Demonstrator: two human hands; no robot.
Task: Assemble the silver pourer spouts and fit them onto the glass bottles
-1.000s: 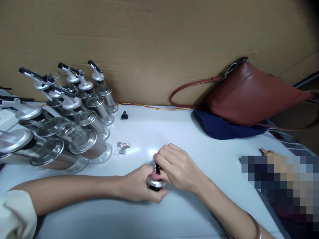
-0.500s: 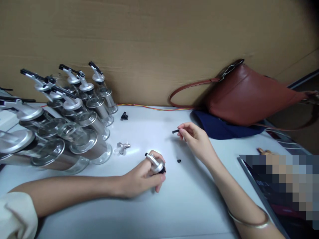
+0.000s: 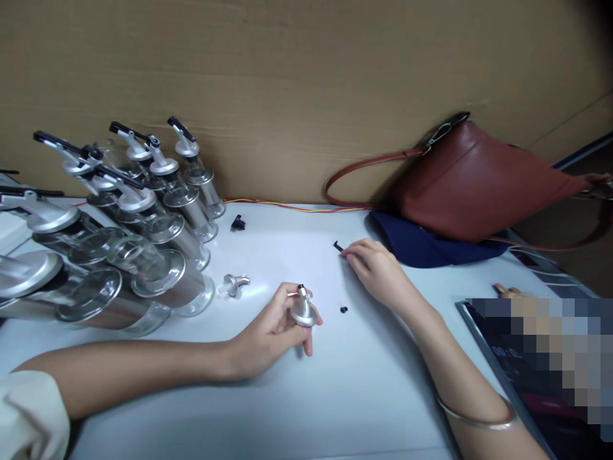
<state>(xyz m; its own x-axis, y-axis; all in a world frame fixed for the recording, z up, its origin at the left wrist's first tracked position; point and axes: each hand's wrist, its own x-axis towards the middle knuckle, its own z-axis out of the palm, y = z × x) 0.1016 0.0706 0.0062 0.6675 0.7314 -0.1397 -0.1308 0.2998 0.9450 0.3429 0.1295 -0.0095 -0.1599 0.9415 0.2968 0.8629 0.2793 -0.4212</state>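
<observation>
My left hand (image 3: 275, 329) is closed round a silver pour spout (image 3: 303, 312), whose black-tipped tube points up; its lower part is hidden by the fingers. My right hand (image 3: 373, 265) pinches a small black lever-like piece (image 3: 338, 246) between thumb and fingers, a little above the table and apart from the spout. Between the hands, a tiny black cap-like part (image 3: 343, 310) lies on the white table (image 3: 268, 415). Another silver spout (image 3: 234, 285) rests on its side left of centre. Behind it sits a small cluster of black parts (image 3: 238, 222).
Several glass-and-steel bottles (image 3: 184, 201) with silver spouts and black levers crowd the left side. A brown leather bag (image 3: 469, 185) stands on dark blue cloth (image 3: 412, 243) at the back right. Thin wires (image 3: 287, 206) run along the cardboard wall (image 3: 287, 96). A dark screen (image 3: 498, 358), partly pixelated, lies at right.
My left hand has turned the spout so that its tube stands more upright. My right hand has tilted the black piece, its free end now pointing up and left.
</observation>
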